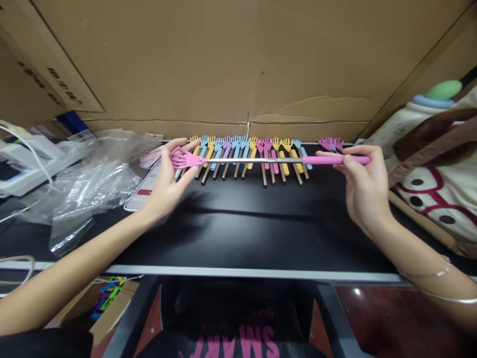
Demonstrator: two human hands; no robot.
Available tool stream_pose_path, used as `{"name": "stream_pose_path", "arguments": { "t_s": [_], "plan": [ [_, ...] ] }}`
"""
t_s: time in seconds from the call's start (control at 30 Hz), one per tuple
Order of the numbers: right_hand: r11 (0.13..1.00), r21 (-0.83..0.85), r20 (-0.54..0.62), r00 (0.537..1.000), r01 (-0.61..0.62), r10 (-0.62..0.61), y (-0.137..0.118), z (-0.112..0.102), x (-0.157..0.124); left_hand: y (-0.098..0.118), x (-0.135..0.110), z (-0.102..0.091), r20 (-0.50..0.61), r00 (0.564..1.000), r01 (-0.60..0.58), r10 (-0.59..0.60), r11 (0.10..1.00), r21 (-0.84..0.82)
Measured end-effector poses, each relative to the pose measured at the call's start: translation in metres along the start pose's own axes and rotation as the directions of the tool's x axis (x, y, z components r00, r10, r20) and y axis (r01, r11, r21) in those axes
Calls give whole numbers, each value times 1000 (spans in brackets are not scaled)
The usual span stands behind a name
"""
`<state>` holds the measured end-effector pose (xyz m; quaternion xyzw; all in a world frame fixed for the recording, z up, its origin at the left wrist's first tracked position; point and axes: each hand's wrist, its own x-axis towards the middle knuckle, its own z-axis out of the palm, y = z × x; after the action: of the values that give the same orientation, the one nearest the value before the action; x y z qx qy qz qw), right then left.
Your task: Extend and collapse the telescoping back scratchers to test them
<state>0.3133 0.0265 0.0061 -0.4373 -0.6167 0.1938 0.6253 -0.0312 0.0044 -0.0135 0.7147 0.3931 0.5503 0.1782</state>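
Note:
A pink telescopic back scratcher (257, 160) is stretched out level above the black desk, its metal rod drawn long. My left hand (172, 171) is closed round its claw-shaped head at the left end. At the other end, my right hand (363, 181) grips the pink handle between thumb and fingers. Behind the rod lies a row of shorter back scratchers (235, 151) in blue, yellow, purple and pink, heads toward the cardboard wall. A few magenta and purple claw heads (331, 144) show just beyond my right hand; their handles are hidden.
Clear plastic bags (100, 174) and a phone (143, 191) lie left, near a white power strip (33, 164). A bottle (417, 117) and a patterned bag (439, 199) stand right. Cardboard (223, 64) walls the back. An open box (115, 308) of colourful pieces sits below the desk's edge.

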Motion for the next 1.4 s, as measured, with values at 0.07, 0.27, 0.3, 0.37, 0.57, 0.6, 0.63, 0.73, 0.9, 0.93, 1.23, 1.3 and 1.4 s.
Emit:
{"name": "stream_pose_path", "arguments": {
  "t_s": [0.07, 0.27, 0.3, 0.37, 0.57, 0.6, 0.63, 0.73, 0.9, 0.93, 1.23, 1.3, 1.4],
  "plan": [
    [992, 114, 42, 998, -46, 42, 5, -7, 0, 2, 0, -1, 46, 999, -23, 19, 997, 73],
    [986, 77, 72, 987, -148, 143, 11, -16, -5, 10, 3, 3, 115, 993, -46, 30, 989, 141],
    [984, 81, 90, 984, -162, 155, 10, -14, -6, 11, 2, 6, 127, 991, -48, 30, 989, 141],
    [981, 88, 130, 978, -174, 161, 6, -9, -8, 13, 1, 13, 149, 988, -54, 33, 989, 136],
    [970, 121, 311, 936, -211, 165, -12, 11, -15, 25, 0, 39, 172, 984, -58, 41, 994, 93],
    [969, 128, 313, 936, -211, 162, -13, 13, -15, 26, 1, 41, 171, 985, -55, 40, 995, 84],
    [969, 129, 311, 937, -208, 160, -14, 15, -15, 28, 1, 42, 166, 985, -53, 39, 995, 79],
    [977, 80, 311, 936, -196, 162, -13, 15, -13, 29, 3, 41, 142, 989, -55, 40, 994, 99],
    [995, -84, 321, 943, -60, 84, -8, 6, -5, 27, 11, 26, 145, 989, -86, 44, 949, 304],
    [992, -125, 335, 941, -10, 51, -7, 4, -3, 27, 14, 23, 163, 985, -112, 54, 923, 369],
    [625, -487, 626, 743, 609, -236, -25, 11, -2, 36, 22, 24, 327, 921, -386, 213, 610, 692],
    [510, -500, 684, 680, 700, -264, -31, 20, -4, 38, 23, 29, 343, 910, -412, 233, 594, 691],
    [367, -527, 726, 630, 767, -275, -38, 33, -6, 43, 29, 32, 343, 905, -425, 252, 584, 692]
  ]
}}
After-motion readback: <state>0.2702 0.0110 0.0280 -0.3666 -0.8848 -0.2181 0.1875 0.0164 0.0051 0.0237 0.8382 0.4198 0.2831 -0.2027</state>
